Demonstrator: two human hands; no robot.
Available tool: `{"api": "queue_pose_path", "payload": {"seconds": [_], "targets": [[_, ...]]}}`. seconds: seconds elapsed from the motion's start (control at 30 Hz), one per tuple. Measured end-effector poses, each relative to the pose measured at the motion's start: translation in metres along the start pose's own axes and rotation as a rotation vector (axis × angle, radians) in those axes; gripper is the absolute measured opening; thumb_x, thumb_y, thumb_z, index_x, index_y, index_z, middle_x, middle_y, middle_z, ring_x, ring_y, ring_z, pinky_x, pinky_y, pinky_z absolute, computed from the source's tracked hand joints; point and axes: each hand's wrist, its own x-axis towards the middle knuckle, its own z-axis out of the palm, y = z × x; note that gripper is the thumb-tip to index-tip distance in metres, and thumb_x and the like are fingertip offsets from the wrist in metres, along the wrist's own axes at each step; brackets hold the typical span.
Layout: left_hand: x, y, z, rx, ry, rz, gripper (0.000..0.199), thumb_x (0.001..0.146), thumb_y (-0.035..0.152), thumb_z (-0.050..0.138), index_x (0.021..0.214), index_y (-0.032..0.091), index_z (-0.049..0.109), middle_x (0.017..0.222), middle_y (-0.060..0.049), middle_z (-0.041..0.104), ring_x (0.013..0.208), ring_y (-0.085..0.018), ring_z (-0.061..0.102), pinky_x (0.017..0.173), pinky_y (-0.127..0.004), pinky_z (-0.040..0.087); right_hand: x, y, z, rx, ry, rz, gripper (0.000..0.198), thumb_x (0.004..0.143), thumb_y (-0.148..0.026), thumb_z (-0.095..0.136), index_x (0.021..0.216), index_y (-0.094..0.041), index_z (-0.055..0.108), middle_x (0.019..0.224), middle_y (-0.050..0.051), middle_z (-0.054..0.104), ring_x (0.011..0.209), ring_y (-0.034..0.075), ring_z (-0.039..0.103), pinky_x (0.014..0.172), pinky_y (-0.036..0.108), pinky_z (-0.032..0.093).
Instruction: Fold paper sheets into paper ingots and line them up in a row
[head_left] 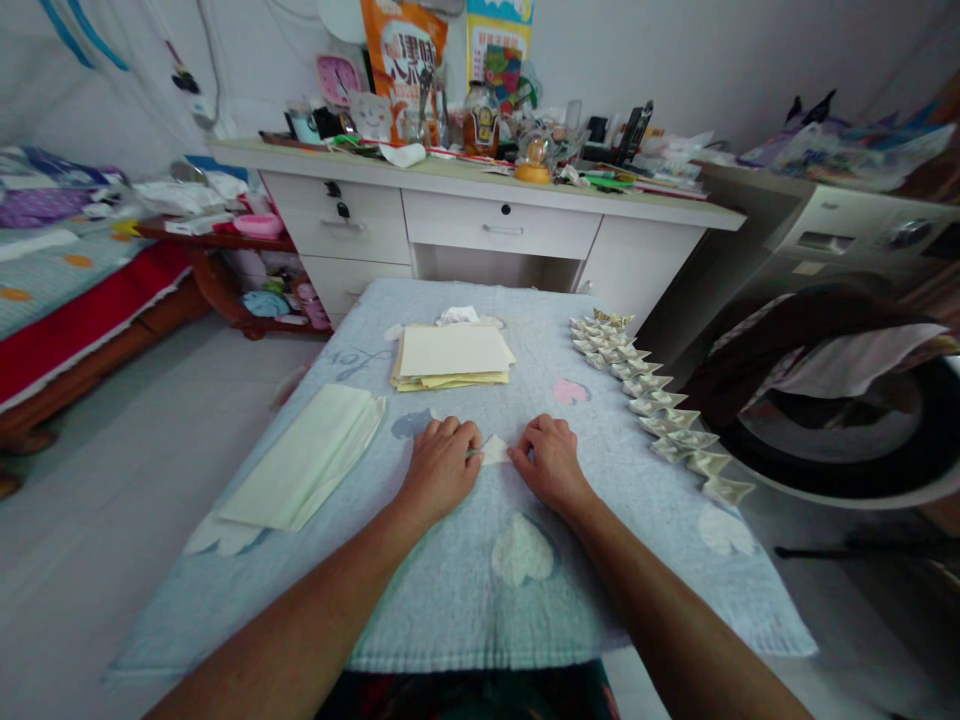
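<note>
Pale folded paper lies flat on the blue towel-covered table, pinned between both hands. The left hand presses its left edge with curled fingers; the right hand pinches its right edge. Each hand is equally near. Beyond lie a stack of sheets and, to the right, a row of folded pieces.

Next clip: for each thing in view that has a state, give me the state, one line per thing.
Left hand: knuckles up, pressing the small paper.
Right hand: knuckles up, pressing the same paper.
Small paper: folded, pinned between both hands.
Yellow sheets: flat, stacked.
Pale sheets: stacked at the left edge.
Folded pieces: finished, lined up in a row.
Cloth: spread flat.
Desk drawers: shut.
</note>
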Motion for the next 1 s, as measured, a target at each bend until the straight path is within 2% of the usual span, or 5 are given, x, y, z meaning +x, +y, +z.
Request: {"api": "queue_pose_path", "payload": {"seconds": [0.23,0.53,0.7,0.87,1.0], "targets": [[0.003,-0.005,0.006,-0.148,-0.029,0.125,0.032,0.083,0.016,0.052,0.103,0.031,0.071,0.096,-0.005,0.058,0.096,-0.022,0.046,0.086,-0.038,0.036,-0.001,0.001,0.001,-0.009,0.026,-0.014,0.016,0.082,-0.029,0.063,0.070,-0.019,0.061,0.090,0.007,0.054,0.089,0.022,0.044,0.076,0.035,0.032],[0.005,-0.010,0.007,-0.165,-0.046,0.097,0.026,0.085,0.026,0.056,0.104,0.033,0.072,0.093,-0.004,0.057,0.093,-0.021,0.047,0.085,-0.036,0.037,-0.002,0.001,-0.007,0.030,-0.029,-0.005,0.018,0.087,-0.029,0.057,0.073,-0.019,0.064,0.094,0.007,0.056,0.091,0.022,0.043,0.078,0.036,0.031],[0.006,-0.008,0.005,-0.152,-0.056,0.086,0.025,0.084,0.027,0.059,0.103,0.034,0.072,0.093,-0.004,0.057,0.092,-0.021,0.046,0.084,-0.036,0.037,-0.002,0.004,-0.007,0.030,-0.020,0.020,0.013,0.082,-0.028,0.062,0.073,-0.019,0.062,0.094,0.007,0.054,0.092,0.023,0.043,0.078,0.036,0.031],[0.006,-0.010,0.006,-0.150,-0.056,0.092,0.024,0.084,0.028,0.059,0.103,0.033,0.072,0.094,-0.004,0.056,0.093,-0.021,0.047,0.085,-0.037,0.036,-0.002,0.008,-0.010,0.025,-0.022,0.058,0.005,0.080,-0.023,0.060,0.084,-0.020,0.062,0.096,0.008,0.054,0.093,0.024,0.044,0.079,0.036,0.032],[0.007,-0.011,0.008,-0.153,-0.070,0.076,0.024,0.083,0.028,0.061,0.103,0.034,0.073,0.094,-0.004,0.056,0.093,-0.021,0.047,0.086,-0.036,0.036,-0.002,0.008,-0.014,0.069,-0.003,0.064,0.016,0.085,-0.020,0.051,0.097,-0.021,0.061,0.101,0.007,0.056,0.096,0.023,0.046,0.083,0.036,0.033]]}}
